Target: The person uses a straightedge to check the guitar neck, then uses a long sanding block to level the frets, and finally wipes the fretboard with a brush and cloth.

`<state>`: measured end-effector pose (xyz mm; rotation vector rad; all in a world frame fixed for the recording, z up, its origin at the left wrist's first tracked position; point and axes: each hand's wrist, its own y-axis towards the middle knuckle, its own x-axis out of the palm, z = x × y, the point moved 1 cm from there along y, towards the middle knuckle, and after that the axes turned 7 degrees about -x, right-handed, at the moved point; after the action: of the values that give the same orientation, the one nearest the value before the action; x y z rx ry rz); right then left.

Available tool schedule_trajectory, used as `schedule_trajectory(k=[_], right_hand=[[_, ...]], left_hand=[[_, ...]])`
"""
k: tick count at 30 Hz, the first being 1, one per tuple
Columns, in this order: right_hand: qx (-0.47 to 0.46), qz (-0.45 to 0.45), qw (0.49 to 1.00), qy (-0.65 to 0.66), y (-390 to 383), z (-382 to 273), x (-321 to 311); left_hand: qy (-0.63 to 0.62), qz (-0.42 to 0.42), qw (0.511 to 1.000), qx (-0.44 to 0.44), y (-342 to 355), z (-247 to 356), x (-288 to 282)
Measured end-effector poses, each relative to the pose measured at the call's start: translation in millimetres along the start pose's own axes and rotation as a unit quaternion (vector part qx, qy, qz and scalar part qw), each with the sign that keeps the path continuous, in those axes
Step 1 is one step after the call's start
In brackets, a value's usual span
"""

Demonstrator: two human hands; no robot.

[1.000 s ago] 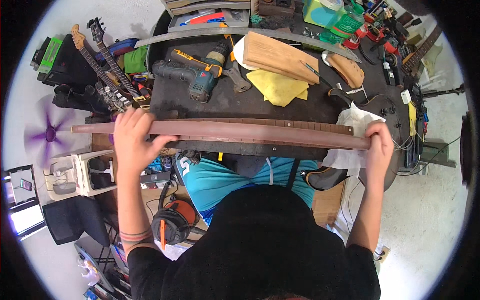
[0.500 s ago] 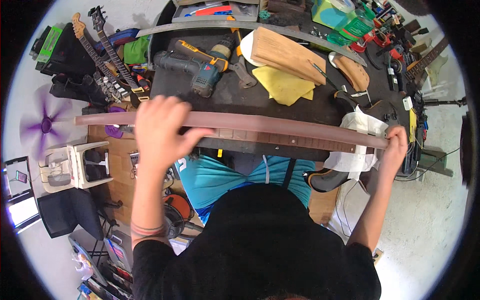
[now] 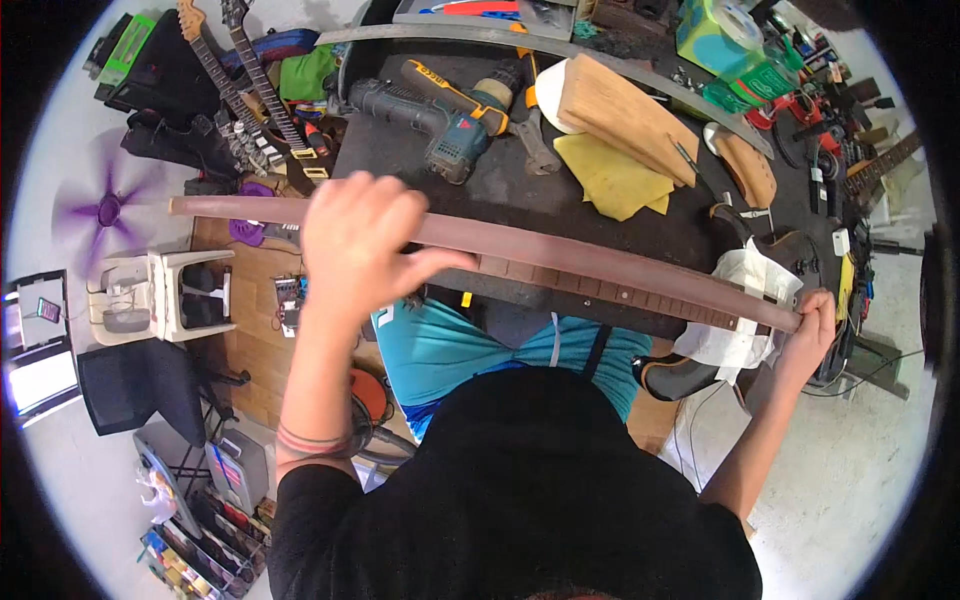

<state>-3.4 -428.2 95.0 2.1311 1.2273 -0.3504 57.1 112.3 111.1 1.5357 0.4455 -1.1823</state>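
A long, thin reddish-brown bar [image 3: 580,252] stretches across in front of me, above a guitar neck. My left hand [image 3: 362,240] is wrapped over it left of its middle, with the thumb stretched along it. At the bar's right end, my right hand [image 3: 815,322] closes its fingers around it. Just below lies the dark fretted fingerboard [image 3: 655,303], partly covered by the bar; whether the two touch I cannot tell. White paper [image 3: 725,340] covers part of the dark guitar body [image 3: 665,378] near my right hand.
On the dark bench [image 3: 385,190] lie a cordless drill [image 3: 455,140], a yellow cloth [image 3: 615,180], a wooden block [image 3: 630,120] and a long metal strip [image 3: 450,35]. Two guitars [image 3: 255,90] stand at the left, near a spinning purple fan [image 3: 108,210] and a white chair [image 3: 165,290].
The whole view has shifted and tilted, so the bench and its things appear further right. Both hands keep their hold on the bar; its right end now sits lower in the picture.
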Motion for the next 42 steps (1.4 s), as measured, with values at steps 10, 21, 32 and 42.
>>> schedule_trajectory(k=[10, 21, 32, 42], right_hand=[[-0.028, -0.006, 1.000, -0.001, 2.3, 24.2, -15.2], [-0.048, 0.001, 0.999, -0.017, 4.7, 10.9, -7.3], [-0.047, -0.007, 0.999, -0.001, -0.8, 9.6, -1.0], [-0.083, -0.073, 0.994, 0.017, -20.7, -20.2, 19.4]], left_hand=[[-0.017, 0.016, 1.000, -0.003, 0.5, 13.1, 2.3], [-0.011, 0.025, 1.000, 0.002, -0.7, 12.0, 4.1], [-0.004, 0.013, 1.000, -0.009, -5.1, 2.5, -1.9], [0.007, -0.012, 1.000, -0.023, -25.8, -29.0, -24.5]])
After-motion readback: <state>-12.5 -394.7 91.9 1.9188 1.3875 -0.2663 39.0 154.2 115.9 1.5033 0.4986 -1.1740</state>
